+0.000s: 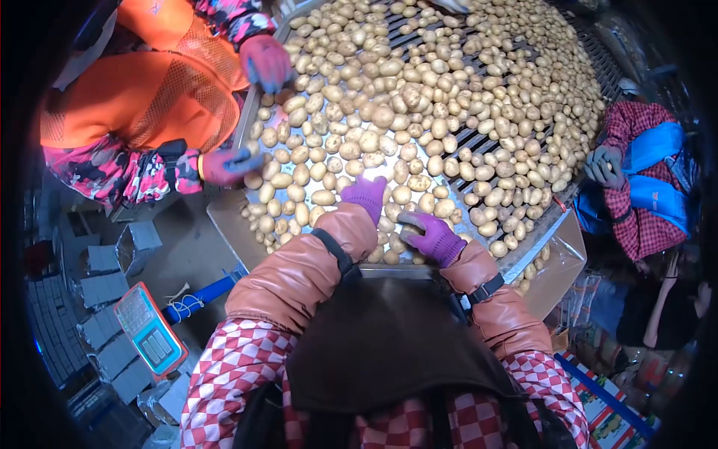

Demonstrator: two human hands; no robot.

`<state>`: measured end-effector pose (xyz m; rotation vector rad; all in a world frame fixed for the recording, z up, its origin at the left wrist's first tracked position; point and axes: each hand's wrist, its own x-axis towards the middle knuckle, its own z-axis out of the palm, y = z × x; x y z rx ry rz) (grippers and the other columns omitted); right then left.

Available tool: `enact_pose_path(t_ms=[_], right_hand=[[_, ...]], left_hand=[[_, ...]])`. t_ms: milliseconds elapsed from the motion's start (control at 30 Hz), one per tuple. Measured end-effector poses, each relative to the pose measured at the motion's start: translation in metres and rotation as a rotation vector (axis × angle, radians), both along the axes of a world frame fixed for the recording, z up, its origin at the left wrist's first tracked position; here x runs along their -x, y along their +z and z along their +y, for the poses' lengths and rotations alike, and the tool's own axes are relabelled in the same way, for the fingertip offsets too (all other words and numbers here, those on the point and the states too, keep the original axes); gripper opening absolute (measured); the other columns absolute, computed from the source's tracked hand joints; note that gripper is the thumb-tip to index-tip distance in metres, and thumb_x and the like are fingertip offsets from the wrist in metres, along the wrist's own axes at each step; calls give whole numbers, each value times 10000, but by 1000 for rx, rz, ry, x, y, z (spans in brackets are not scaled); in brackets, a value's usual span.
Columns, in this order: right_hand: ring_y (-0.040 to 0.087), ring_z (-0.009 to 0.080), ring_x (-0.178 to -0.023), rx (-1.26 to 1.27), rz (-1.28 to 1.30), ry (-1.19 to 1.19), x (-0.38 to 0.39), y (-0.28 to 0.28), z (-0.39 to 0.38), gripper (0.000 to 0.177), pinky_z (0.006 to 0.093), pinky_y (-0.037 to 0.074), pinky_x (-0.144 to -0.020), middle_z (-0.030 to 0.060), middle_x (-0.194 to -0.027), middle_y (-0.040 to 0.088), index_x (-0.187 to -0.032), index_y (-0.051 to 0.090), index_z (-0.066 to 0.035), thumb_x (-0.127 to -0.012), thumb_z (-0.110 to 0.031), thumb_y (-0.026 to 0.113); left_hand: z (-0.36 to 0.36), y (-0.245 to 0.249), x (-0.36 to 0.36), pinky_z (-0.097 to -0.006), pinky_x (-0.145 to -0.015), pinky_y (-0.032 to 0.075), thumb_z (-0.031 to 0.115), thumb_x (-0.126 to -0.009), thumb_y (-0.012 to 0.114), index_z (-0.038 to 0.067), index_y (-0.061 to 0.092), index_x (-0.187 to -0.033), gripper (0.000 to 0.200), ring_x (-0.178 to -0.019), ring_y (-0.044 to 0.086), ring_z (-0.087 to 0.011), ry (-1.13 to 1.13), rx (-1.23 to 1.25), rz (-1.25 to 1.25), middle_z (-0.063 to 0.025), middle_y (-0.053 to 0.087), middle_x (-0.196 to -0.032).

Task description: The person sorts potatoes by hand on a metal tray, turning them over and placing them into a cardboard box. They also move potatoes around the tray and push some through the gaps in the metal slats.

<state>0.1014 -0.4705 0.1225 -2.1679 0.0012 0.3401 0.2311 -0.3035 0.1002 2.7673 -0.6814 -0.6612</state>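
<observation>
Pale yellow-brown potatoes [324, 197] lie in a loose layer on the sorting table right in front of me. My left hand [365, 196], in a purple knitted glove, is low over them near the middle; bright glare and the back of the hand hide its fingertips. To its right, my right hand [434, 236] wears a purple glove with grey fingers. Its thumb and forefinger are apart and reach leftward over potatoes by the near edge; nothing shows gripped in it. Brown sleeve covers [288, 280] reach to both wrists.
A co-worker in an orange vest [161, 82] works at the left edge with gloved hands over the potatoes. Another person with blue sleeve covers [654, 176] stands at right. Potatoes heap over dark slats [467, 168] behind. A scale display [151, 329] and cartons [105, 288] are lower left.
</observation>
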Motion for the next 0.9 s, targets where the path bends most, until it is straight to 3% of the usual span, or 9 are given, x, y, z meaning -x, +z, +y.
enact_pose_path(t_ms=[33, 200, 300, 400, 467, 567, 667, 767, 900], right_hand=[[622, 263, -1070, -60, 43, -49, 1, 3, -2, 469, 365, 487, -931, 144, -1141, 656, -1263, 595, -61, -850, -266, 677], [596, 151, -1062, -350, 421, -246, -7, 41, -7, 476, 308, 488, -898, 85, -1125, 650, -1302, 556, -28, -912, -288, 636], [557, 184, -1153, -562, 327, -271, -8, 38, -9, 521, 325, 487, -920, 99, -1228, 601, -1376, 483, -45, -946, -321, 586], [509, 240, -1228, -916, 407, -502, -7, 40, -9, 598, 351, 483, -949, 126, -1346, 510, -1469, 337, -72, -978, -355, 529], [538, 295, -1215, -1109, 350, -536, -3, 31, -10, 606, 372, 496, -943, 133, -1397, 461, -1471, 319, -89, -968, -352, 531], [549, 287, -1198, -1062, 262, -450, -8, 21, -8, 539, 351, 535, -857, 129, -1336, 499, -1430, 369, -87, -975, -332, 522], [577, 271, -1140, -1132, 355, -514, -6, 22, -13, 460, 327, 545, -799, 137, -1275, 528, -1387, 409, -71, -986, -278, 494], [605, 249, -1047, -1131, 287, -544, 3, 36, -24, 458, 319, 541, -793, 148, -1268, 531, -1396, 399, -73, -971, -204, 509], [601, 230, -1016, -1167, 240, -622, 26, 29, -48, 578, 329, 544, -816, 142, -1251, 532, -1416, 364, -67, -889, 9, 587]], left_hand=[[-4, -42, -4, -498, -686, 520, 200, -894, 551, 198, 530, -1190, 297, -910, 647, -393, 80, 6, 31, -217, 542, -1159], [23, 1, -24, -461, -762, 515, 283, -774, 683, 195, 524, -1223, 484, -935, 642, -361, -30, 74, 18, -170, 631, -1014], [23, 0, -24, -434, -774, 528, 272, -812, 673, 169, 528, -1211, 437, -907, 662, -329, -17, 69, 28, -168, 626, -1048], [30, 0, -16, -370, -787, 521, 350, -696, 763, 128, 543, -1199, 592, -896, 641, -232, 324, 683, 345, -101, 628, -971], [11, 51, -1, -312, -837, 509, 297, -763, 751, 98, 587, -1249, 550, -929, 633, -178, 107, 685, 451, -91, 658, -997], [-18, 72, -38, -324, -857, 505, 340, -832, 673, 52, 671, -1119, 406, -943, 655, -243, 151, 690, 275, -152, 693, -998], [-21, 7, -82, -472, -905, 468, 357, -798, 683, 152, 627, -1209, 463, -1097, 560, -361, 62, 474, -673, -148, 599, -1200], [16, -24, -61, -494, -841, 465, 327, -780, 673, 184, 633, -1123, 374, -1084, 535, -356, -228, 464, -634, -121, 568, -1168], [30, 2, -58, -478, -721, 478, 345, -820, 634, 153, 655, -974, 247, -859, 611, -371, -57, 362, -362, -138, 639, -959]])
